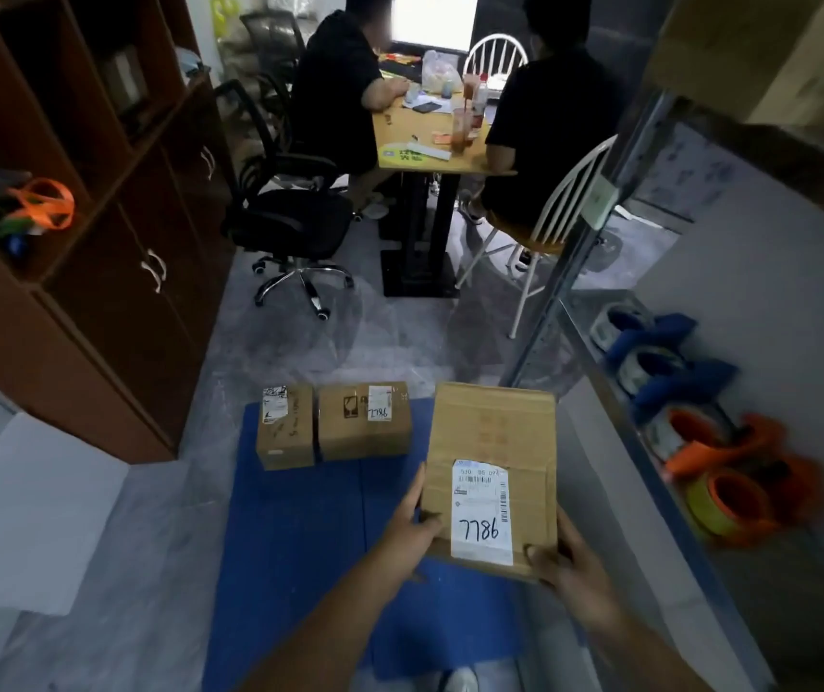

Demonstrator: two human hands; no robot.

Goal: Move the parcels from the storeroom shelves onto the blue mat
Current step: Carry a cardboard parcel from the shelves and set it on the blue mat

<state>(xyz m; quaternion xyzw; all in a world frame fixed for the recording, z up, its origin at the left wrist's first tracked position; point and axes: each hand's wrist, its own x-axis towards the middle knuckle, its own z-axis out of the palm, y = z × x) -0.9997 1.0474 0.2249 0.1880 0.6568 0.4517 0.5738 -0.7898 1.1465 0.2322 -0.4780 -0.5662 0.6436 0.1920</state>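
Note:
I hold a flat cardboard parcel (492,432) with a white label marked 7786 above the right side of the blue mat (295,531). My left hand (412,526) grips its left edge, thumb on top. My right hand (567,556) grips its near right corner. Two smaller cardboard parcels lie side by side at the mat's far edge: one on the left (285,432) and one on the right (365,422), also marked 7786.
A brown cabinet (100,272) stands on the left. On the right, a metal shelf (649,422) carries rolls of tape. Ahead, two people sit at a wooden table (424,137), with an office chair (290,227) and a white chair (549,217). White sheets (35,521) lie at left.

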